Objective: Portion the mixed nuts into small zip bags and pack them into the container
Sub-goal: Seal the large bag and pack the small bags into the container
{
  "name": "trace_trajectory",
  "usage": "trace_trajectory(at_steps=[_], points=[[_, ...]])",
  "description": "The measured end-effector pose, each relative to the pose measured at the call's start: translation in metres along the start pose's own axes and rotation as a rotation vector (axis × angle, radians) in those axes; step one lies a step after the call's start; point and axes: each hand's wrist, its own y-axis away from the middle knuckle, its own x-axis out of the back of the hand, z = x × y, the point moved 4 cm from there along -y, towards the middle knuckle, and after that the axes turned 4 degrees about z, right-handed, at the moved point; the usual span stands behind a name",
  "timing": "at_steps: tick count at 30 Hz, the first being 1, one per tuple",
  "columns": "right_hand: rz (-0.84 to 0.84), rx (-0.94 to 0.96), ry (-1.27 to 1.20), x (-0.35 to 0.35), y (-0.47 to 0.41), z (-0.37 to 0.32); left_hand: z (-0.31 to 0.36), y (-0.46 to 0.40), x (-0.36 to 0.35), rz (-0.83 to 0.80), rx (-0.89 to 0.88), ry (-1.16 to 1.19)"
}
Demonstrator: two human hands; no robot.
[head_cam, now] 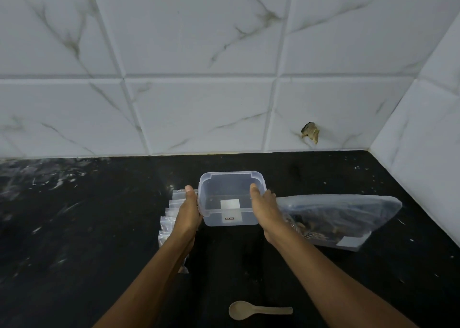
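A clear plastic container (231,178) with no lid sits in the middle of the black counter, with nothing inside it but a white label. My left hand (188,210) grips its left wall. My right hand (263,203) grips its right wall, thumb over the rim. Several small zip bags (168,218) lie stacked under my left forearm, partly hidden. A large clear bag of mixed nuts (343,215) lies flat to the right of the container. A wooden spoon (258,310) lies near the front edge.
The black counter (87,228) runs left and forward. White marble-pattern tiles (199,103) form the back wall, and a side wall (423,153) closes the right corner. A chipped hole (310,131) marks one tile.
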Motion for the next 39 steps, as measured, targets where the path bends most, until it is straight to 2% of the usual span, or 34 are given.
trace_trajectory(at_steps=[3, 6, 8, 11, 14, 16, 19, 22, 25, 29, 33, 37, 39], points=[[-0.026, 0.039, -0.015, 0.007, 0.012, -0.013, -0.001, 0.000, 0.002, -0.001, -0.028, -0.189], [-0.102, 0.125, -0.134, 0.026, 0.033, -0.028, 0.004, 0.016, 0.006, 0.130, -0.265, -0.342], [-0.089, 0.199, -0.191, 0.054, 0.041, -0.036, 0.015, 0.031, 0.000, 0.209, -0.446, -0.368], [0.100, 0.336, -0.096, 0.110, 0.038, -0.039, 0.017, 0.035, -0.026, 0.082, -0.560, -0.432], [0.239, 0.352, 0.182, 0.164, 0.024, -0.024, 0.018, 0.031, -0.061, -0.102, -0.558, -0.528], [0.218, 0.332, 0.375, 0.193, 0.014, -0.012, 0.023, 0.031, -0.082, -0.233, -0.570, -0.584], [0.097, 0.263, 0.590, 0.223, -0.001, 0.014, 0.029, 0.029, -0.111, -0.396, -0.578, -0.729], [-0.003, 0.203, 0.653, 0.238, -0.011, 0.039, 0.032, 0.027, -0.134, -0.520, -0.566, -0.839], [0.001, 0.214, 0.663, 0.245, -0.016, 0.054, 0.028, 0.022, -0.147, -0.569, -0.549, -0.886], [0.086, 0.202, 0.628, 0.250, -0.027, 0.068, 0.021, 0.014, -0.153, -0.558, -0.573, -0.880], [0.096, 0.160, 0.550, 0.255, -0.035, 0.081, 0.018, 0.006, -0.153, -0.496, -0.571, -0.835], [0.109, 0.144, 0.176, 0.264, -0.038, 0.098, 0.019, 0.001, -0.149, -0.468, -0.541, -0.746], [0.024, 0.068, -0.094, 0.263, -0.040, 0.112, 0.021, 0.002, -0.148, -0.467, -0.514, -0.716]])
